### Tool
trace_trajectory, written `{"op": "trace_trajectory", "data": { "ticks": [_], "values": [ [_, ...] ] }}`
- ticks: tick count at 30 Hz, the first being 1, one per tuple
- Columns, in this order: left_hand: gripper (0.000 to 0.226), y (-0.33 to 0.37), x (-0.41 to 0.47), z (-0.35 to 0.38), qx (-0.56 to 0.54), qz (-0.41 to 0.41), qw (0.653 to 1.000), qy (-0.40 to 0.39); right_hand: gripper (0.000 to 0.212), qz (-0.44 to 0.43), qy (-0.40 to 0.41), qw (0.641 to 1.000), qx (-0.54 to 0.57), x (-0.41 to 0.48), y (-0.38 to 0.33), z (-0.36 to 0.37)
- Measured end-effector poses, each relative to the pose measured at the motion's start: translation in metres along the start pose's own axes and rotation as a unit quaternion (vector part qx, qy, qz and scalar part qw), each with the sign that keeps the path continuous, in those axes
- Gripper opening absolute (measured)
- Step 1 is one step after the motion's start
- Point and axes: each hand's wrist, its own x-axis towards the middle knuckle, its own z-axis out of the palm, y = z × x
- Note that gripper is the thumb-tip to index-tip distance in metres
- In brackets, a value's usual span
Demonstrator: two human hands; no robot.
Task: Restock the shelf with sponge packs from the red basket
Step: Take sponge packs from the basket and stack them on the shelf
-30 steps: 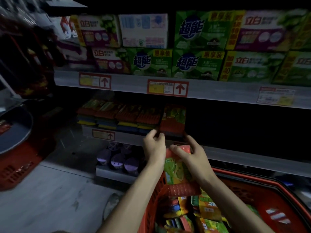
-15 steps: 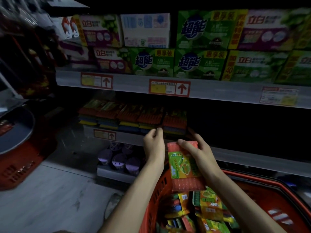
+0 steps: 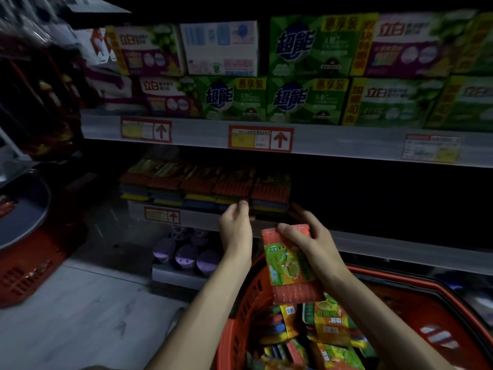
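Gripping pack [image 3: 289,271] near shelf edge [image 3: 400,248]

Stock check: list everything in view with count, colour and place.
red basket: one, red, lower right
held sponge pack: one, orange-red with green label, above the red basket
loose sponge packs: many, mixed colours, inside the red basket
shelved sponge packs: five stacks, orange-red over blue and yellow, middle shelf
product boxes: about a dozen, green, purple, white, top shelf
price tags: four, mostly red-framed, shelf edges
round containers: several, purple lids, bottom shelf
second basket: one, red, floor at left
left hand: one, at middle shelf's edge, holding nothing
right hand: one, grips the held sponge pack
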Motion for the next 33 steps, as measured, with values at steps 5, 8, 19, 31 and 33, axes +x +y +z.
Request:
{"op": "trace_trajectory", "data": {
  "ticks": [5, 8, 19, 31, 33],
  "values": [
    [0.012, 0.007, -0.01, -0.009, 0.01, -0.009, 1.0, -0.016, 0.076, -0.004, 0.018, 0.999, -0.037, -0.008, -0.002, -0.01],
    [0.008, 0.016, -0.024, -0.019, 0.049, -0.002, 0.998, -0.05, 0.068, -0.018, 0.015, 0.999, -0.026, -0.021, -0.011, -0.016],
    [0.029, 0.045, -0.119, -0.019, 0.13, 0.001, 0.944, -0.302, 0.041, -0.026, 0.052, 0.998, 0.003, -0.092, -0.058, -0.097],
    [0.057, 0.012, -0.173, 0.03, 0.003, -0.205, 0.898, -0.39, 0.035, 0.072, 0.095, 0.986, 0.12, -0.098, -0.061, -0.129],
    [0.058, 0.012, -0.173, 0.032, 0.003, -0.19, 0.906, -0.378, 0.04, 0.08, 0.096, 0.984, 0.128, -0.096, -0.058, -0.131]
  ]
}}
